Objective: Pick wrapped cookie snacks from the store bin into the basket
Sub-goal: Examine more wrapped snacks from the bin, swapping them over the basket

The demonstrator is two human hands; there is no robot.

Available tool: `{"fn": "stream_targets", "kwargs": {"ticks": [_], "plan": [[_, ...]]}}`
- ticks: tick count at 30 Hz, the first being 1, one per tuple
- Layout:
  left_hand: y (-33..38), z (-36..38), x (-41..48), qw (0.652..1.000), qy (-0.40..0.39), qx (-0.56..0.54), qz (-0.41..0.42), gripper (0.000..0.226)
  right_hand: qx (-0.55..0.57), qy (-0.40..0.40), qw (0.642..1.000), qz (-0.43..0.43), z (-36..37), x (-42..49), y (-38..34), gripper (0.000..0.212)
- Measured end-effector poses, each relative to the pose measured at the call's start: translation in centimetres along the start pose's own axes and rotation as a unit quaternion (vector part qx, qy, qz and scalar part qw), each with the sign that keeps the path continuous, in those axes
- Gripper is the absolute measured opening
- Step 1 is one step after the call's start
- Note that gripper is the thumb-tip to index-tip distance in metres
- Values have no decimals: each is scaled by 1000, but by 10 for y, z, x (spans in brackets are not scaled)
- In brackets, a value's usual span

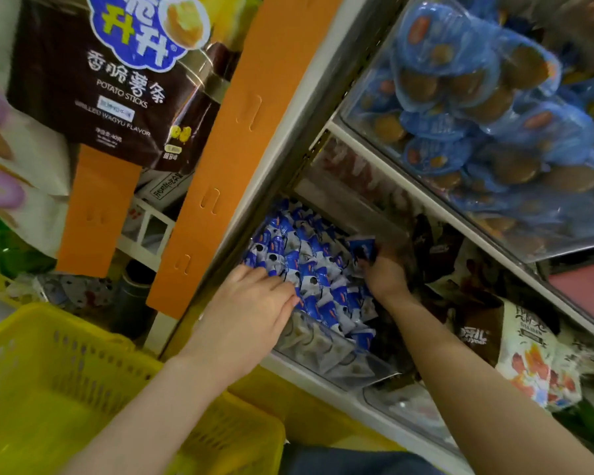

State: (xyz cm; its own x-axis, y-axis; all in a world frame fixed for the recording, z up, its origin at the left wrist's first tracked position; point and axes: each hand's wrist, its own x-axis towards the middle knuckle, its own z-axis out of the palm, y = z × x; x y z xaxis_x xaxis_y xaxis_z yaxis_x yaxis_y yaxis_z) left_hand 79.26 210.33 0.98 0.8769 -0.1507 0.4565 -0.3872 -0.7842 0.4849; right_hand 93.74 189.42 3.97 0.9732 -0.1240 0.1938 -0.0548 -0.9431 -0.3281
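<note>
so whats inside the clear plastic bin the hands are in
The clear plastic bin is heaped with blue and white wrapped cookie snacks. The left hand lies on the pile, the right hand grips one packet; the snacks under them and the bin floor are hidden.

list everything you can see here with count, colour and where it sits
cookie packets: many, blue and white, heaped in the bin
bin: one, clear, low shelf
held packet: one, blue, above the heap
basket: one, yellow, lower left
potato sticks bag: one, dark brown, upper left
card strips: two, orange, left of the shelves
round snack packs: many, blue, upper right shelf
snack bags: several, brown and white, right of the bin
left hand: one, fingers resting on the heap
right hand: one, pinches the held packet
</note>
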Motion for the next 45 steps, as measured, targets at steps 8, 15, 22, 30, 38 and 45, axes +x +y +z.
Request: {"fn": "stream_targets", "kwargs": {"ticks": [8,15,22,30,38,45], "plan": [[-2,2,0,1000,-13,-23,-1,34,-116,-64,990,39,3,3,5,36],[-4,5,-2,1000,0,-21,7,35,-154,-100,983,30,7,7,-3,29],[-3,0,-2,1000,3,-18,11,39,-186,-200,961,41,7,7,-8,29],[-9,0,-2,996,45,39,59,20,-70,-81,988,-107,0,6,-22,26],[-16,0,-1,996,20,51,69,36,82,-93,979,-165,53,45,-82,31],[-18,0,-1,997,4,49,63,35,11,-143,986,-85,74,82,-104,40]]}}
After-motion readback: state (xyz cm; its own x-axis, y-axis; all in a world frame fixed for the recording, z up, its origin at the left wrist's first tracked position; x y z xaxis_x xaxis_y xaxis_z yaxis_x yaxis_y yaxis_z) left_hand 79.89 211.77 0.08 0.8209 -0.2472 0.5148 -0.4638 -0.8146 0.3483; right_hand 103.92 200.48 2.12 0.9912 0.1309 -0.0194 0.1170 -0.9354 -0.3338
